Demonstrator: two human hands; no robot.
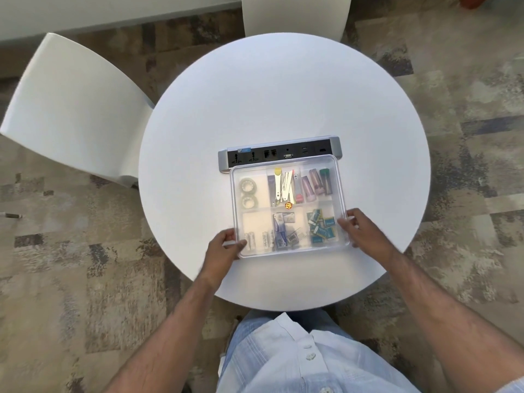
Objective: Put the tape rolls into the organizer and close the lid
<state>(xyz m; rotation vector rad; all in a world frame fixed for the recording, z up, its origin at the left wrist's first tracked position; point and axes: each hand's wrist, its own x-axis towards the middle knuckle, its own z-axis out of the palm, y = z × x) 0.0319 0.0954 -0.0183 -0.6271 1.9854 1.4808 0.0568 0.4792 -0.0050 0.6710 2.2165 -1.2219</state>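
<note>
A clear plastic organizer (338, 177) with several compartments sits on the round white table (283, 95), its translucent lid lying over it. Two tape rolls (247, 193) rest one behind the other in the far left compartment, seen through the lid. My left hand (224, 249) grips the lid's near left corner, thumb on top. My right hand (360, 228) holds the lid's right edge near the front corner. Other compartments hold scissors, markers, staple boxes and clips.
A grey and black power socket strip (279, 153) lies right behind the organizer, partly under its far edge. A white chair (71, 109) stands left of the table and another (295, 15) behind it. Patterned carpet surrounds the table.
</note>
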